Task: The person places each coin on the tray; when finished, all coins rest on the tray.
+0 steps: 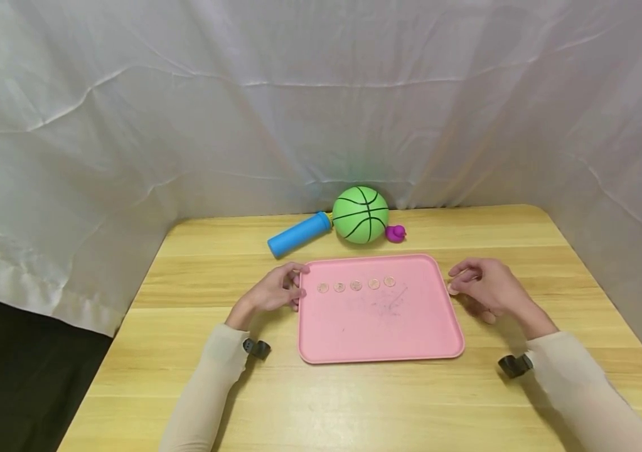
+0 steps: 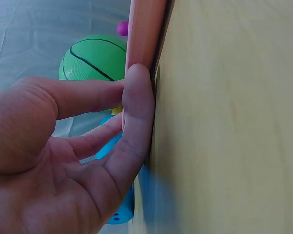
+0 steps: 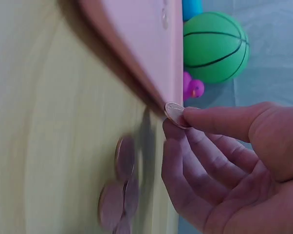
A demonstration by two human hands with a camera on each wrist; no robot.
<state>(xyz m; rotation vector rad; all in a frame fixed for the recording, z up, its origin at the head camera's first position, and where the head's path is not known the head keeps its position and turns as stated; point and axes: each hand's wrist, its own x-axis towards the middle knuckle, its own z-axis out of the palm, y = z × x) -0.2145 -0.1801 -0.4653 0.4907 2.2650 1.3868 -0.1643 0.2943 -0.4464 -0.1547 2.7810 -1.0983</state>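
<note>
We're seeing the wooden table [image 1: 343, 408] supporting the pink tray [image 1: 366, 339], its rim pinched by the left hand [image 1: 272, 289]. The right hand [image 1: 490, 285] is hovering just beside the opposite edge. Inside, five coins [image 1: 356, 285] are forming a row; outside, loose coins [image 3: 111, 204] are lying overlapped. Thumb and fingertip are pinching one coin [image 3: 174, 115]; we're fearing a thin hold slipping, or a left-hand tug skewing that row.

From my head, one view looks forward and down from above the bench [image 1: 388, 402], while the two wrist views, turned sideways, look from very near past my left hand [image 2: 81, 180] and right hand [image 3: 239, 180], all three sharing the tray [image 1: 383, 339] and green ball [image 1: 360, 215].
</note>
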